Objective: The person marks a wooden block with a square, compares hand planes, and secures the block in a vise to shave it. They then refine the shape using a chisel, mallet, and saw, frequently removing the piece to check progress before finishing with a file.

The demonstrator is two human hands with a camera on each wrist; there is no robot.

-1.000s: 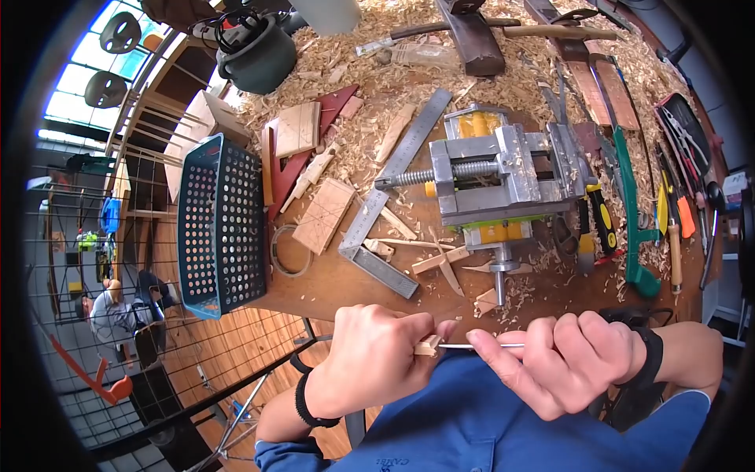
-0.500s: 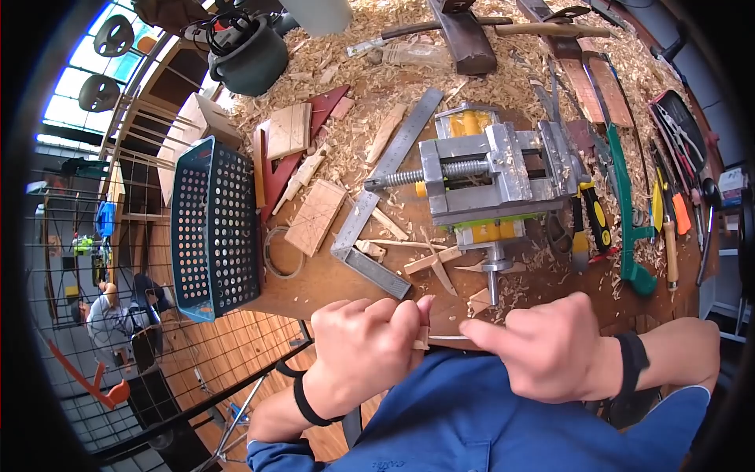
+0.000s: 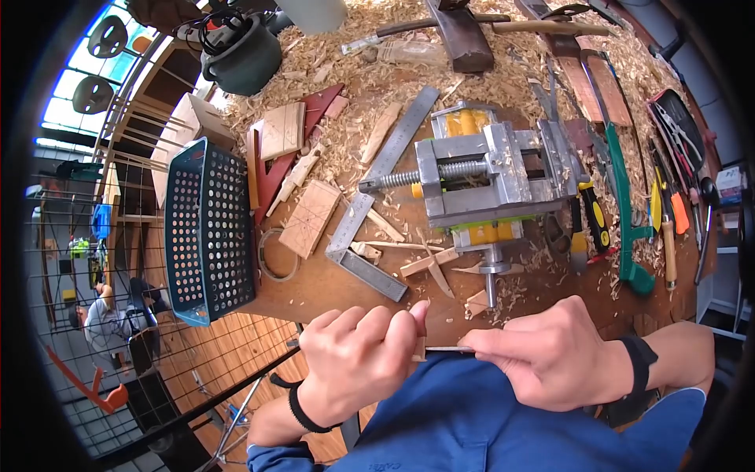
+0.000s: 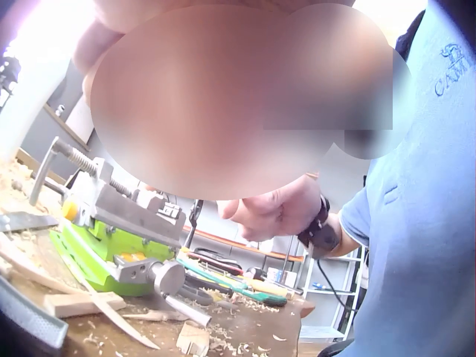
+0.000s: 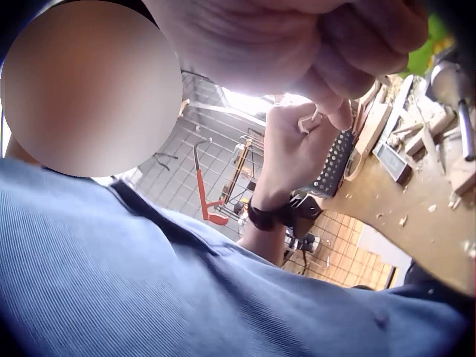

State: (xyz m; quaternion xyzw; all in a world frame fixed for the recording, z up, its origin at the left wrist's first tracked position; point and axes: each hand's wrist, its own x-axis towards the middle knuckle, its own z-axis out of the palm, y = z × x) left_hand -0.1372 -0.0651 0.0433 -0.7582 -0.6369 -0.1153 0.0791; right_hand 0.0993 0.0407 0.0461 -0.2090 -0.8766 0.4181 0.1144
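In the head view the left hand [image 3: 358, 358], its fingers curled, grips a small wood piece [image 3: 419, 348] that shows at the thumb side. Right of it, the right hand [image 3: 550, 354] holds a thin blade-like tool [image 3: 448, 348], whose handle is hidden inside the fist. The tool spans the short gap between the two hands and meets the wood. Both hands are in front of the blue shirt, just off the table's near edge. The right wrist view shows the left hand [image 5: 294, 149] with a bit of pale wood between its fingers.
A metal vise [image 3: 495, 173] stands mid-table, beside a steel square [image 3: 366, 275], wood blocks [image 3: 311, 219] and shavings. A perforated basket [image 3: 228, 236] sits at the left edge. Toward the right lie a green-handled saw [image 3: 625, 197], pliers and knives. A person [image 3: 102, 318] is beyond the mesh.
Both hands have shifted slightly left in the head view and the right hand has turned, its thumb now along the tool. The grips on wood and tool remain.
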